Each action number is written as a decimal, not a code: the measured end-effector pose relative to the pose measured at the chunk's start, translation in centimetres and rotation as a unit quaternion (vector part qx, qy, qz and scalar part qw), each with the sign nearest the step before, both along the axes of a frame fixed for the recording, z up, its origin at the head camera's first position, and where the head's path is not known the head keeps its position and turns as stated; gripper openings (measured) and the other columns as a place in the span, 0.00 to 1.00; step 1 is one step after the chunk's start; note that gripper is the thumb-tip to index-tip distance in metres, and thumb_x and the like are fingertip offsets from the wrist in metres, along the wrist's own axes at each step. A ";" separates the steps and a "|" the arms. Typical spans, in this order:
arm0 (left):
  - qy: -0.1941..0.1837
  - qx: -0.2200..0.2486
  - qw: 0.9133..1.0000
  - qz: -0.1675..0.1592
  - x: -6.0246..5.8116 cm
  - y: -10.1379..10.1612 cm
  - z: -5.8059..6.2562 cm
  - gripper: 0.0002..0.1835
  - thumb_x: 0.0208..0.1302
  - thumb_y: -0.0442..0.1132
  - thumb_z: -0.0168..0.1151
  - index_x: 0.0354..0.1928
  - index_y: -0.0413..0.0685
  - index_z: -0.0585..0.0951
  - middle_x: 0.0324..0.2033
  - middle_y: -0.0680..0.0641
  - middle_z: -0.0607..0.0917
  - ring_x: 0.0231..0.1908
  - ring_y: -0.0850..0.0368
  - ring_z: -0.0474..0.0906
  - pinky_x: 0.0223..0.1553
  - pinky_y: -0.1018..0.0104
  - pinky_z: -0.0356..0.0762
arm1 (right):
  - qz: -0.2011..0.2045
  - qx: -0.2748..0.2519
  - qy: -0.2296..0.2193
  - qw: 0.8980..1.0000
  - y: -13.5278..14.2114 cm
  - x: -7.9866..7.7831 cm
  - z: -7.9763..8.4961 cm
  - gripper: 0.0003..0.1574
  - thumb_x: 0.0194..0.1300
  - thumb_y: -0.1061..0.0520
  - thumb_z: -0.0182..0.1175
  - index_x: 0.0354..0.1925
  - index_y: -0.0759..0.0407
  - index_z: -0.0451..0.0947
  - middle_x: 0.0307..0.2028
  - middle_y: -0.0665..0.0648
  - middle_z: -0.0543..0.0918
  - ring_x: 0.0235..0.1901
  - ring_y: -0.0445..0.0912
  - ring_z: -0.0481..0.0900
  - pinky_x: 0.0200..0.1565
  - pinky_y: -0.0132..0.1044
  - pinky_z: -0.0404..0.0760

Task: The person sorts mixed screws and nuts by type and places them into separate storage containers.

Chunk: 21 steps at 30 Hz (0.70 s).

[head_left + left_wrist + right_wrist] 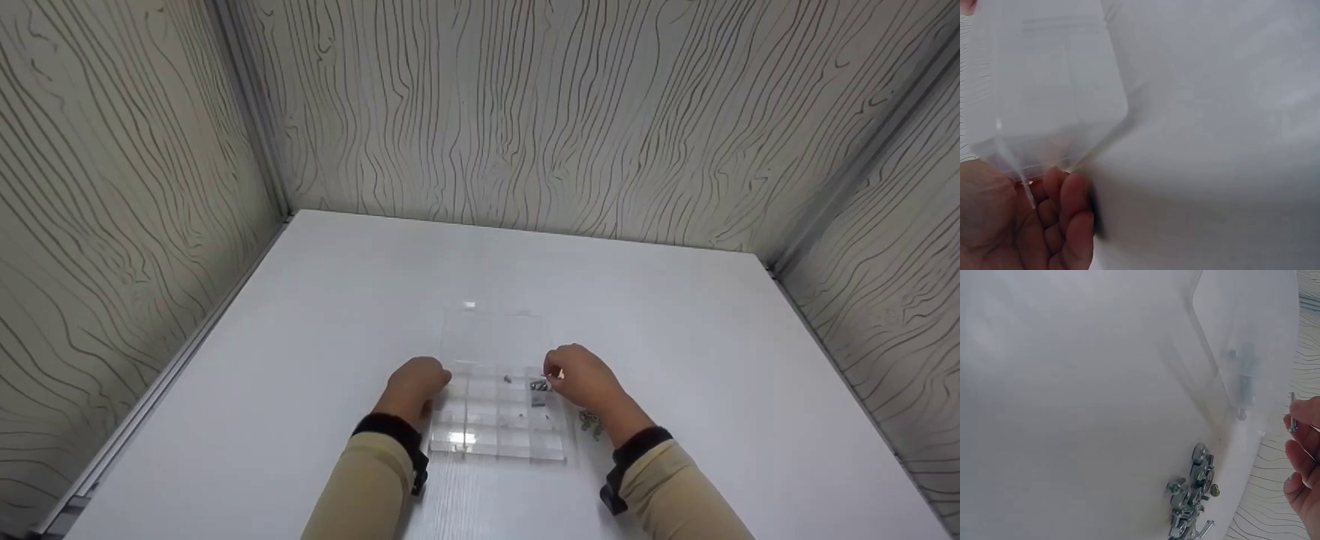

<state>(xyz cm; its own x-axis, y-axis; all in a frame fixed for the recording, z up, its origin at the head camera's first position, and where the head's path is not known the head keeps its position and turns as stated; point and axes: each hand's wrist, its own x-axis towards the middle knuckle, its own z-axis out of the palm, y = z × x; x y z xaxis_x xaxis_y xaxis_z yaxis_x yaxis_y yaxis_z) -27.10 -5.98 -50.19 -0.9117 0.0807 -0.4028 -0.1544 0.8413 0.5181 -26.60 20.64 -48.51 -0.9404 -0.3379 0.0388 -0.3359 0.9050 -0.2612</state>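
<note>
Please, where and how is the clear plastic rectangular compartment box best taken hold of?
Probably pinch the box by its straight left wall, coming from the left: loose silver metal nuts and bolts lie beside its right side.

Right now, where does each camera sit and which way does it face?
Head: on the head, looking forward and down at the clear box; left hand, right hand and sleeves show.
Left wrist: on that wrist, looking at the box's edge; left hand shows.
Right wrist: on that wrist, looking at the hardware pile; right hand pinching a bolt shows.
Head and right wrist both show the pile.
</note>
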 end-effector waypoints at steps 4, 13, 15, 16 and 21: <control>0.009 -0.018 1.000 -0.021 0.0 0.0 0.0 0.17 0.65 0.45 0.47 0.26 0.41 0.78 0.18 0.45 0.78 0.22 0.51 0.74 0.37 0.60 0.74 | 0.007 -0.003 0.008 1.000 -0.2 0.1 -0.2 0.05 0.54 0.61 0.63 0.26 0.51 0.78 0.26 0.44 0.76 0.34 0.43 0.74 0.39 0.39 0.74; 0.010 -0.032 0.999 -0.035 -0.1 0.1 0.0 0.18 0.66 0.45 0.46 0.24 0.41 0.78 0.20 0.45 0.78 0.27 0.50 0.76 0.42 0.58 0.74 | 0.008 -0.019 0.025 0.999 0.4 0.1 -0.1 0.04 0.53 0.63 0.62 0.27 0.54 0.77 0.27 0.46 0.76 0.35 0.45 0.74 0.40 0.41 0.74; 0.010 -0.037 0.998 -0.040 -0.1 0.1 0.0 0.19 0.66 0.45 0.46 0.24 0.41 0.78 0.20 0.45 0.78 0.27 0.50 0.76 0.43 0.58 0.74 | 0.003 -0.018 0.024 1.000 0.7 0.1 0.0 0.05 0.54 0.63 0.61 0.27 0.54 0.77 0.27 0.46 0.76 0.35 0.45 0.74 0.39 0.41 0.74; 0.012 -0.040 0.998 -0.043 -0.2 0.1 -0.1 0.20 0.66 0.46 0.46 0.23 0.41 0.78 0.19 0.45 0.79 0.28 0.50 0.76 0.44 0.58 0.74 | -0.001 -0.018 0.022 1.000 0.9 0.1 0.1 0.04 0.54 0.63 0.61 0.27 0.55 0.77 0.27 0.46 0.76 0.34 0.45 0.74 0.39 0.41 0.74; 0.016 -0.047 0.997 -0.051 -0.3 0.1 -0.2 0.21 0.67 0.46 0.46 0.22 0.41 0.78 0.22 0.44 0.80 0.31 0.49 0.77 0.46 0.57 0.73 | -0.029 -0.010 0.011 0.999 1.9 -0.1 0.5 0.02 0.57 0.61 0.60 0.28 0.57 0.77 0.27 0.47 0.76 0.34 0.45 0.74 0.39 0.40 0.74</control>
